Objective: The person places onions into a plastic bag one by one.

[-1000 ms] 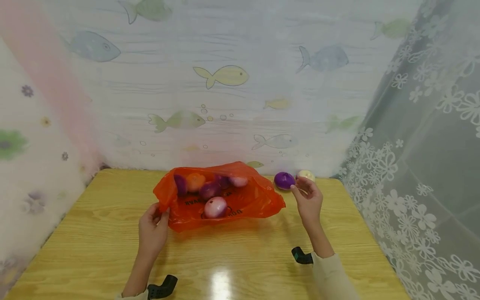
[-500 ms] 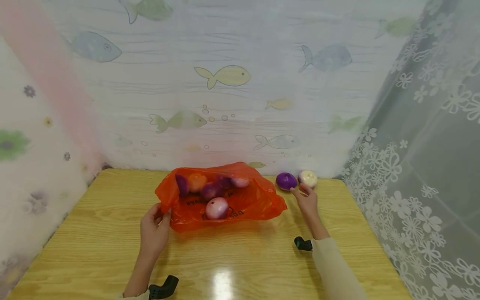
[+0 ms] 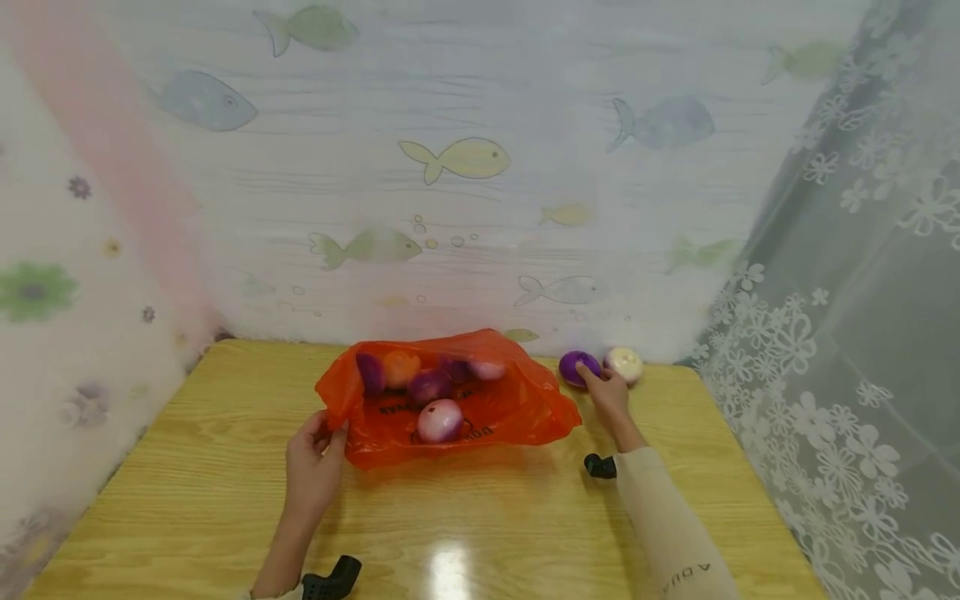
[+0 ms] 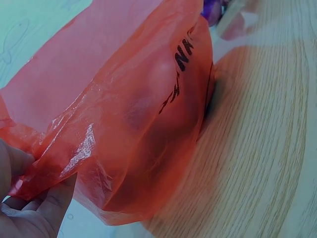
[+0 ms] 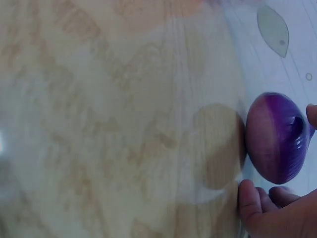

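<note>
My left hand [image 3: 313, 467] pinches the left edge of a red plastic bag [image 3: 517, 419], which lies on its side with its mouth toward me. Several onions are inside, among them a pinkish one [image 3: 441, 421] near the mouth and a darker purple one [image 3: 430, 388] behind it; an orange round thing [image 3: 401, 369] sits farther in. In the left wrist view, thumb and fingers grip the bunched film [image 4: 64, 158]. My right hand [image 3: 611, 402] is at a purple onion [image 5: 277, 139] right of the bag. Its thumb overlaps the onion; the fingers are spread below it, with a gap.
A white-and-purple onion [image 3: 625, 365] lies just right of the purple one, near the table's back edge. The wooden table [image 3: 465, 517] meets a fish-patterned curtain [image 3: 465, 275] behind. Lace fabric [image 3: 795, 417] hangs along the right side.
My right hand has drawn back from over the white onion and come leftward to the purple onion, its thumb now over it. The left hand stays on the bag.
</note>
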A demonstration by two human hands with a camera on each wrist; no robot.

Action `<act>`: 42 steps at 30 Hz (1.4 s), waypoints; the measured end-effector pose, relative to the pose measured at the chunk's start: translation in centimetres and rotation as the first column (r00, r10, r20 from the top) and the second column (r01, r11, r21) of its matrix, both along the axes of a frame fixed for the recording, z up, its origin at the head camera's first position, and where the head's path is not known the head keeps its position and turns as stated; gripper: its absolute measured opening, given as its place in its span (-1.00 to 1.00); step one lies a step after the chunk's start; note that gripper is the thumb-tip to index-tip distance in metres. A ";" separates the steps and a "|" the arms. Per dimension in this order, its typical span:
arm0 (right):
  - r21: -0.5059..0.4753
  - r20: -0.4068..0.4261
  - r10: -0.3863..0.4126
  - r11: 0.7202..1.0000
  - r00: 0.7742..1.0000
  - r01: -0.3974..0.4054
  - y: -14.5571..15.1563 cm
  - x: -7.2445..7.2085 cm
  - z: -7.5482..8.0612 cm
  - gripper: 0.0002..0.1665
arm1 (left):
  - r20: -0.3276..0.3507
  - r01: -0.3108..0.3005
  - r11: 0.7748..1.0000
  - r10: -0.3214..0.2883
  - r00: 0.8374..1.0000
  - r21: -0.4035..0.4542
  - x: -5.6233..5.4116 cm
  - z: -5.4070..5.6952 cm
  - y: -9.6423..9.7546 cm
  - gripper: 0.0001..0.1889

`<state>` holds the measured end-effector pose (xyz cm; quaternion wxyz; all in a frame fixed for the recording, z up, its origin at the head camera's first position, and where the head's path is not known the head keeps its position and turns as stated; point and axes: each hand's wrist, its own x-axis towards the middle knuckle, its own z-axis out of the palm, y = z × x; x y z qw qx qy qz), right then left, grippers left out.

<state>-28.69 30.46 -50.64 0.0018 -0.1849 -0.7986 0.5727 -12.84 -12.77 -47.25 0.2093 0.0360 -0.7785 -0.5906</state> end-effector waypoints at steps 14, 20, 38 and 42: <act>0.045 -0.047 0.066 0.997 0.997 -0.064 -0.3 -0.4 0.5 -0.03 | -0.013 0.001 1.000 -0.001 1.000 0.009 0.2 -0.2 0.1 -0.78; 0.040 -0.065 0.101 0.994 0.993 -0.098 -0.4 -0.5 0.9 -0.09 | -0.002 -0.005 1.000 0.005 1.000 0.004 0.3 0.0 0.1 -0.77; -0.078 -0.151 0.013 0.997 0.988 -0.025 -0.7 0.8 0.3 -0.03 | 0.014 0.006 1.000 -0.006 1.000 0.000 0.6 -0.2 -0.1 -0.76; -0.130 -0.199 -0.011 0.991 0.980 -0.016 -1.0 1.8 1.0 -0.01 | -0.006 0.005 1.000 -0.005 1.000 0.000 0.6 -0.2 -0.1 -0.77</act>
